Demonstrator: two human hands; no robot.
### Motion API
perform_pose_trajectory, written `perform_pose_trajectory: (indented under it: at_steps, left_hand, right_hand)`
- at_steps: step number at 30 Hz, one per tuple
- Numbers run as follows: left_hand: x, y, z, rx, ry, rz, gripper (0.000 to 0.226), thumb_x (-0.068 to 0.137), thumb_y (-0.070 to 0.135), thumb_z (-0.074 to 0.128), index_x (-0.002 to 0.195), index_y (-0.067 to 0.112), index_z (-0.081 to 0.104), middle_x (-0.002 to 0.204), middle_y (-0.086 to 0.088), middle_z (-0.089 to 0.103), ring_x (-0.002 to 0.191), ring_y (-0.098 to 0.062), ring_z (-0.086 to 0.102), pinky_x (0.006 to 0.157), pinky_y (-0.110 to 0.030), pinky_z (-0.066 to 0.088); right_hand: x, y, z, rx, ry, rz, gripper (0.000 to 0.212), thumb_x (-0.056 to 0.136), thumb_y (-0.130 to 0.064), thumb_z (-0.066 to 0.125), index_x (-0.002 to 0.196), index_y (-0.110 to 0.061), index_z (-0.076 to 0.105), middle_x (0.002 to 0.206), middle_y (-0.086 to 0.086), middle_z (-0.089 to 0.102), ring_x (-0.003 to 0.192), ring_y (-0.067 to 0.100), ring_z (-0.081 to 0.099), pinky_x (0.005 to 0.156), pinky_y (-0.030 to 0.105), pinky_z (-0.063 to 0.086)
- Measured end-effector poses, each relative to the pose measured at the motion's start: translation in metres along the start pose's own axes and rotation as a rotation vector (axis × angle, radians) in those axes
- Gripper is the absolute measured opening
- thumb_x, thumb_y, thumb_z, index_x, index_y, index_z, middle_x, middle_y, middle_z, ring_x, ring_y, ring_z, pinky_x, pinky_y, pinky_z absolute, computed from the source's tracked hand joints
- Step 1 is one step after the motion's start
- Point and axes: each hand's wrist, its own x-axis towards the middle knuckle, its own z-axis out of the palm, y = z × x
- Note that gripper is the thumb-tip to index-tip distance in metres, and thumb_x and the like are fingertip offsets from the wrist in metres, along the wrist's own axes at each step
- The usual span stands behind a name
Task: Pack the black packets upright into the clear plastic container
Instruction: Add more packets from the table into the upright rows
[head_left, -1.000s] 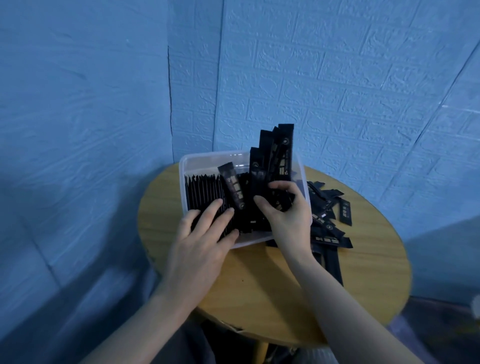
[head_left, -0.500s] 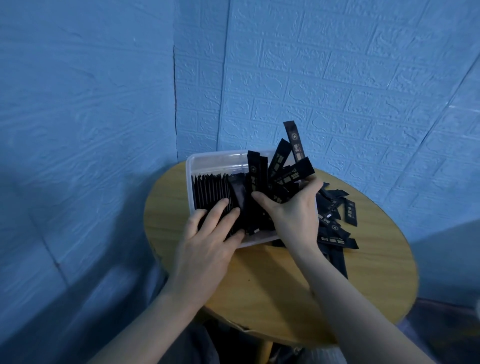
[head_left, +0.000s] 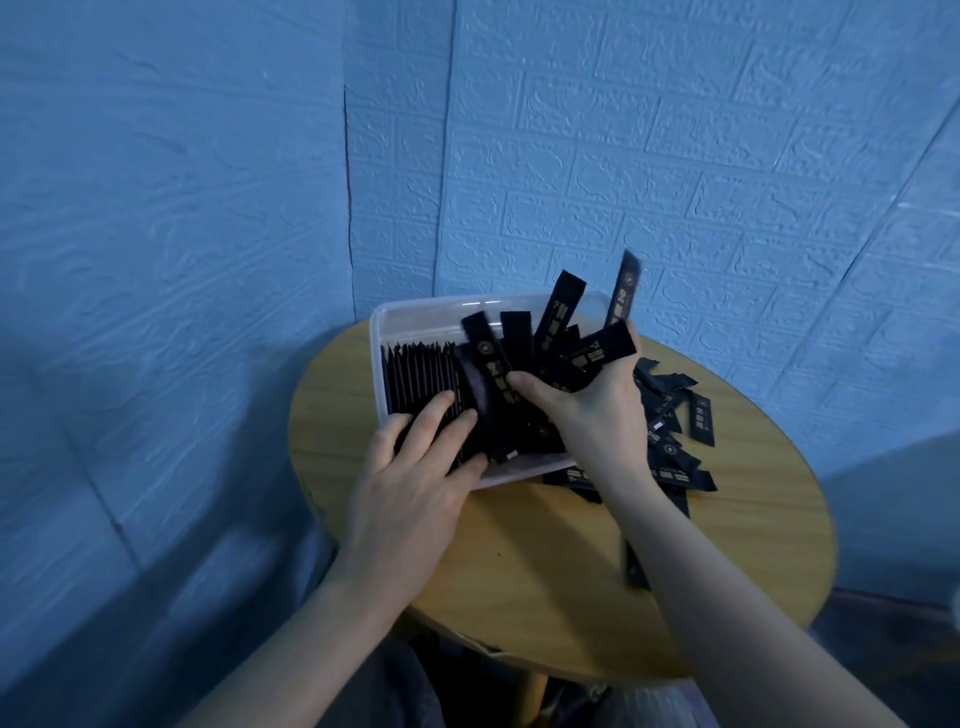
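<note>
A clear plastic container (head_left: 415, 309) sits on the far left of a round wooden table (head_left: 545, 561). A row of black packets (head_left: 415, 376) stands upright in its left half. My left hand (head_left: 415, 478) lies over the near rim with straight fingers pressing that row. My right hand (head_left: 597, 405) grips a fanned bunch of black packets (head_left: 566, 338) above the container's right half; they splay up and to the right. A pile of loose black packets (head_left: 675, 452) lies on the table right of the container, partly hidden by my right arm.
Blue textured walls meet in a corner just behind the container. One stray packet (head_left: 635, 569) lies near my right forearm. Bare wood shows at the table's near and right parts. The table edge drops off on all sides.
The bunch in my right hand has fanned out and tipped to the right, and the hand has drifted right. My left hand has stayed on the upright row.
</note>
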Motion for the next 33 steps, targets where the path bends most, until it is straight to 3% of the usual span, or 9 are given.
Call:
perform_pose_trajectory:
  at_steps: [3, 10, 16, 21, 23, 24, 27, 31, 33]
  left_hand:
    - [0.0, -0.001, 0.001, 0.003, 0.009, -0.026, 0.024, 0.075, 0.015, 0.081, 0.098, 0.022, 0.077, 0.127, -0.006, 0.065, 0.129, -0.03, 0.049, 0.101, -0.044, 0.031]
    - [0.004, -0.003, 0.001, 0.007, 0.01, -0.024, 0.022, 0.074, 0.014, 0.08, 0.094, 0.022, 0.077, 0.125, -0.006, 0.066, 0.129, -0.031, 0.05, 0.1, -0.044, 0.031]
    - [0.003, -0.002, 0.001, -0.003, 0.012, -0.032, 0.021, 0.075, 0.015, 0.08, 0.095, 0.023, 0.077, 0.124, -0.005, 0.066, 0.128, -0.031, 0.051, 0.1, -0.043, 0.03]
    - [0.003, -0.002, 0.001, 0.003, 0.0, -0.036, 0.025, 0.074, 0.015, 0.08, 0.097, 0.024, 0.077, 0.123, -0.003, 0.066, 0.129, -0.03, 0.051, 0.101, -0.043, 0.03]
    - [0.003, -0.001, 0.0, -0.001, -0.006, -0.037, 0.026, 0.074, 0.015, 0.08, 0.098, 0.025, 0.077, 0.124, -0.003, 0.066, 0.129, -0.03, 0.051, 0.101, -0.043, 0.03]
    - [0.003, -0.001, 0.0, -0.005, -0.013, -0.039, 0.027, 0.073, 0.015, 0.081, 0.098, 0.025, 0.077, 0.125, -0.003, 0.066, 0.129, -0.03, 0.051, 0.101, -0.043, 0.03]
    - [0.003, -0.002, 0.0, -0.009, -0.034, -0.048, 0.027, 0.071, 0.015, 0.083, 0.096, 0.025, 0.077, 0.126, -0.003, 0.066, 0.129, -0.03, 0.051, 0.1, -0.043, 0.03]
    - [0.003, -0.002, 0.0, -0.013, -0.027, -0.056, 0.026, 0.071, 0.016, 0.083, 0.095, 0.025, 0.078, 0.125, -0.003, 0.066, 0.128, -0.029, 0.051, 0.1, -0.043, 0.03]
    - [0.003, -0.002, 0.0, -0.022, -0.017, -0.058, 0.025, 0.072, 0.016, 0.082, 0.095, 0.025, 0.077, 0.125, -0.003, 0.066, 0.128, -0.029, 0.051, 0.1, -0.043, 0.03]
  right_hand:
    - [0.003, 0.0, -0.003, -0.063, -0.027, 0.013, 0.099, 0.066, -0.057, 0.08, 0.141, -0.015, 0.031, 0.109, -0.006, 0.062, 0.102, 0.02, 0.063, 0.08, 0.037, 0.051]
    - [-0.008, 0.0, 0.007, -0.155, -0.033, -0.122, 0.068, 0.073, -0.063, 0.071, 0.117, -0.019, 0.043, 0.098, -0.003, 0.067, 0.089, 0.023, 0.065, 0.071, 0.038, 0.052]
    - [0.004, -0.004, 0.009, 0.002, -0.139, -0.247, 0.086, 0.059, -0.061, 0.079, 0.124, -0.014, 0.048, 0.117, -0.004, 0.043, 0.114, 0.016, 0.046, 0.092, 0.03, 0.044]
    - [0.008, -0.001, 0.018, 0.026, -0.251, -0.342, 0.108, 0.059, -0.051, 0.084, 0.146, -0.023, 0.025, 0.137, -0.007, 0.045, 0.13, 0.017, 0.041, 0.106, 0.054, 0.036]
    - [0.006, 0.0, 0.02, 0.09, -0.269, -0.331, 0.115, 0.066, -0.031, 0.087, 0.151, -0.026, 0.011, 0.143, -0.021, 0.037, 0.135, 0.003, 0.034, 0.113, 0.045, 0.031]
    - [0.004, 0.001, 0.02, 0.138, -0.268, -0.323, 0.116, 0.068, -0.022, 0.087, 0.152, -0.024, 0.008, 0.137, -0.035, 0.033, 0.131, -0.011, 0.033, 0.113, 0.031, 0.031]
    - [0.002, 0.011, 0.023, 0.284, -0.232, -0.298, 0.109, 0.072, -0.001, 0.082, 0.151, -0.01, 0.008, 0.121, -0.043, 0.027, 0.112, -0.037, 0.025, 0.094, -0.004, 0.026]
    - [0.003, 0.01, 0.024, 0.387, -0.222, -0.256, 0.105, 0.072, -0.002, 0.082, 0.151, -0.014, 0.014, 0.125, -0.039, 0.043, 0.124, -0.007, 0.046, 0.108, 0.018, 0.037]
    - [0.004, 0.01, 0.024, 0.389, -0.236, -0.265, 0.093, 0.073, 0.004, 0.079, 0.147, -0.002, 0.023, 0.109, -0.055, 0.043, 0.109, -0.017, 0.051, 0.099, 0.01, 0.04]
